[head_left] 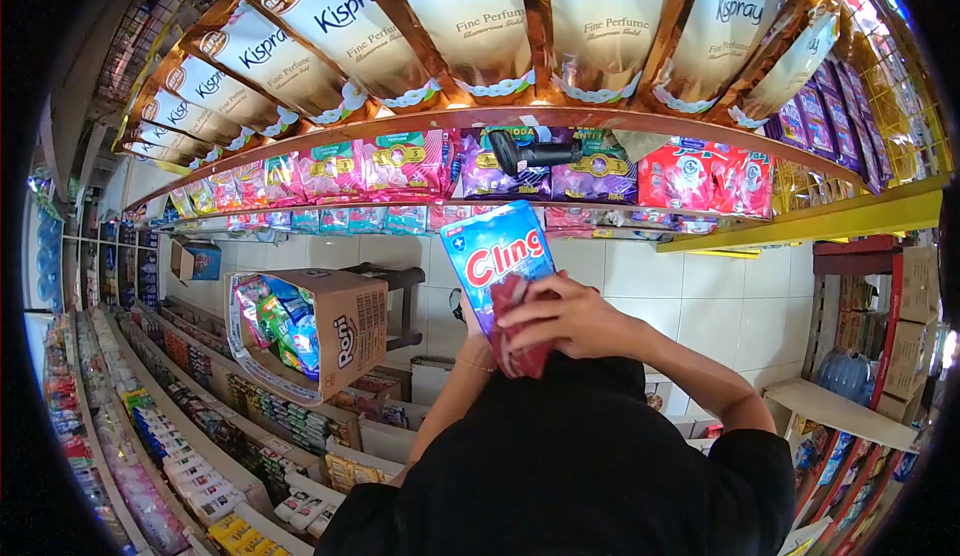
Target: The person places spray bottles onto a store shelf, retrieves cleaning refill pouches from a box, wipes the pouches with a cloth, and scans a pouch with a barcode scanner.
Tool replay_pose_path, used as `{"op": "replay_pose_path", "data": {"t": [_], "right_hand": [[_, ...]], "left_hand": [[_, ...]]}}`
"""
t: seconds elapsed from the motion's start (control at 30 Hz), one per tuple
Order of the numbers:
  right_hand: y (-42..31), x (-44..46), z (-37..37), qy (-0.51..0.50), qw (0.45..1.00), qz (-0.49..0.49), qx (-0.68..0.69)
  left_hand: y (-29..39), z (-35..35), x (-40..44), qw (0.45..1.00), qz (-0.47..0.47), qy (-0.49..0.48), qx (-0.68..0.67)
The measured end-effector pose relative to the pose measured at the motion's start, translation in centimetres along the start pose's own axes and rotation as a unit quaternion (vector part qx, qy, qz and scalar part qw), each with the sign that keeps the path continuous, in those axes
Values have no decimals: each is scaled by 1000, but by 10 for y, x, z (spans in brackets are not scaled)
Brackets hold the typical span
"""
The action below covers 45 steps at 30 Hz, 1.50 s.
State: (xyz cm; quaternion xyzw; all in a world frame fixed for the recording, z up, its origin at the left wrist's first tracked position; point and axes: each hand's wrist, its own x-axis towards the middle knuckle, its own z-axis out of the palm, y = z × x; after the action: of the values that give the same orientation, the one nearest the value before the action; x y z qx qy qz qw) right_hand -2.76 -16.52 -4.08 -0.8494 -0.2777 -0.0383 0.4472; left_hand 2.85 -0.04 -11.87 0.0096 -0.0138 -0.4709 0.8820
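Note:
A blue Cling refill pouch [490, 236] is held upright in front of my chest, its printed face toward me. My left hand [474, 334] grips it at the lower left edge, with most of the fingers hidden behind the pouch. A dark red cloth [522, 354] is bunched in my right hand [568, 318], which presses it against the pouch's lower right part. Just beyond the pouch is a shelf of pink and purple packs [405, 164]. On those packs lies a black handheld device [532, 154].
White-and-gold Kispray pouches [470, 21] line the upper shelf [500, 119]. To my left, an open Roni carton [355, 331] full of colourful packs rests on a dark stool [405, 306]. Product racks [220, 436] run behind it. A yellow shelf edge [830, 218] juts out at right.

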Motion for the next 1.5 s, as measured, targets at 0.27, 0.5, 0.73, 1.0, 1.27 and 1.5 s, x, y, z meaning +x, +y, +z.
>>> {"op": "replay_pose_path", "data": {"t": [0.27, 0.5, 0.73, 1.0, 1.27, 1.5], "right_hand": [[60, 40, -9, 208, 971, 104, -63], [5, 19, 19, 104, 986, 123, 43], [-6, 13, 32, 201, 964, 163, 58], [16, 12, 6, 259, 834, 194, 447], [-20, 13, 8, 342, 673, 349, 555], [-22, 14, -15, 323, 943, -17, 79]], "left_hand": [[-11, 0, -10, 998, 34, 15, -46], [24, -21, -24, 966, 123, 163, 158], [6, 36, -8, 902, 128, 279, 303], [1, 98, 0, 865, 158, 182, 439], [-11, -36, -25, 909, 153, 283, 265], [8, 1, -29, 988, 97, 90, 85]]}}
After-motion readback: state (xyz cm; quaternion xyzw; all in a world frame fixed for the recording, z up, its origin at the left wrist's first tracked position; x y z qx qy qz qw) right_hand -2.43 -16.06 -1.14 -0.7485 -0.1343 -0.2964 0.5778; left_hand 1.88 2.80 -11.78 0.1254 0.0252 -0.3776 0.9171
